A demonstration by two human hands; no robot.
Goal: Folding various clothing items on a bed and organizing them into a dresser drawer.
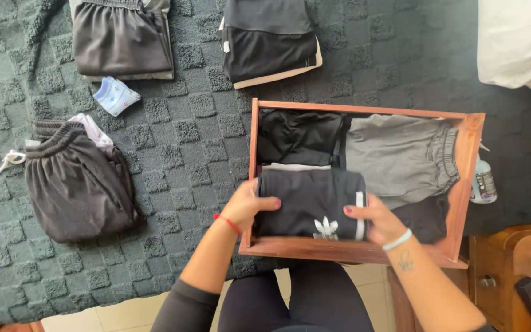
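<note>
Folded black garment point(310, 201) w/ white logo, in wooden drawer point(470, 178); left hand point(248, 205) & right hand point(377, 221) grip clenched on its sides.

Wooden drawer point(469, 178) on the bed's point(204, 160) right half, near edge overhanging toward me; inside, folded top point(311, 203) at near left between my left hand point(247, 206) and right hand point(379, 222); sweatpants point(401, 157) at far right; another garment point(296, 136) at far left; outside, folded trousers point(78, 184) near the left edge; two folded piles point(121, 40) along the far edge.
</note>
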